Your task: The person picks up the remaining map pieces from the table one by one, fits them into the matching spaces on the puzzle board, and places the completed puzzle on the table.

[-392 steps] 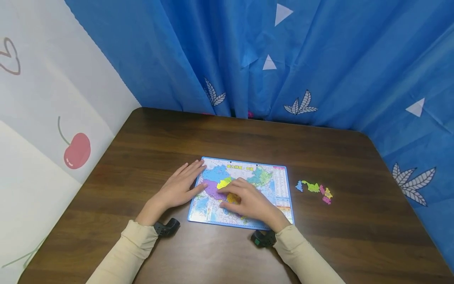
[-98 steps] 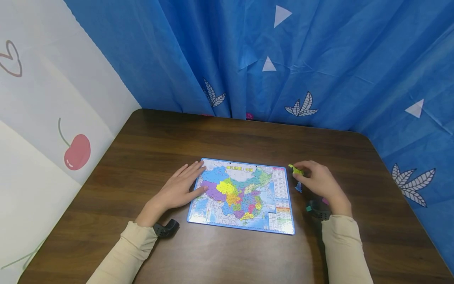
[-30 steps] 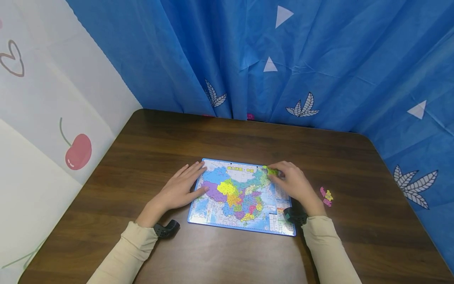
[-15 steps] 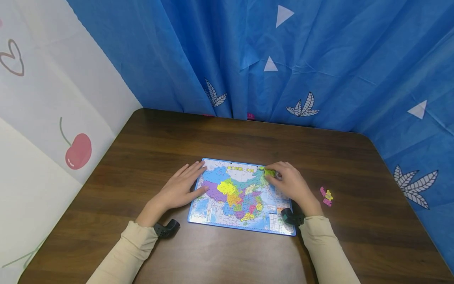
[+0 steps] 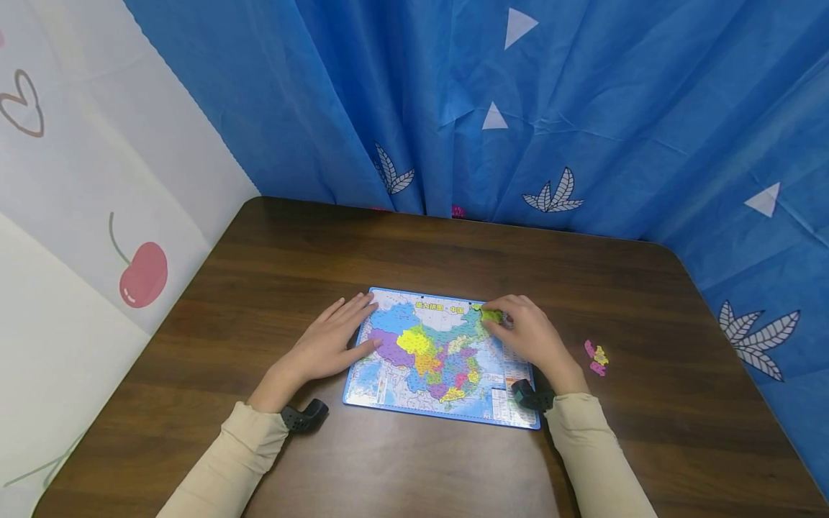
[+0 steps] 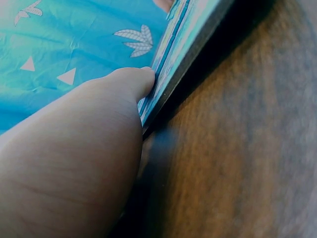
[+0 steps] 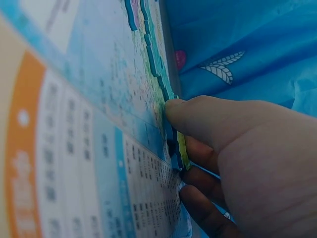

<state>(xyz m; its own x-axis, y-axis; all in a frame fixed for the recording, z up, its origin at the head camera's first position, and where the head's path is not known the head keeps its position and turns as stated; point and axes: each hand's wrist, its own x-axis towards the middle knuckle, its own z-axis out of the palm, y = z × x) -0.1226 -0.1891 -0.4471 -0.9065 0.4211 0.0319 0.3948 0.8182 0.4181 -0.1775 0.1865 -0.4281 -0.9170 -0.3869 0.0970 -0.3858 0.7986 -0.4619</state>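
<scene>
A map puzzle board (image 5: 421, 411) with a blue rim lies on the table, its coloured pieces forming a map of China. My left hand (image 5: 330, 342) rests with straight fingers over the board's left edge; in the left wrist view its thumb (image 6: 141, 79) touches that edge. At the upper right of the map, my right hand (image 5: 534, 338) pinches a yellow-green puzzle piece (image 5: 492, 316) between thumb and fingers. In the right wrist view the piece (image 7: 183, 151) is seen edge-on, close to the board's surface. Part of it is hidden behind the fingers.
To the right of the board lie a pink piece (image 5: 589, 349), a yellow piece (image 5: 601, 354) and another pink piece (image 5: 598, 369). Beneath everything is a brown wooden table (image 5: 401, 475). A blue curtain (image 5: 414, 108) hangs behind its far edge.
My right hand went from the board's middle to the loose pieces on the right, picked up the yellow-green piece and carried it left onto the map's upper right. The left hand stayed put.
</scene>
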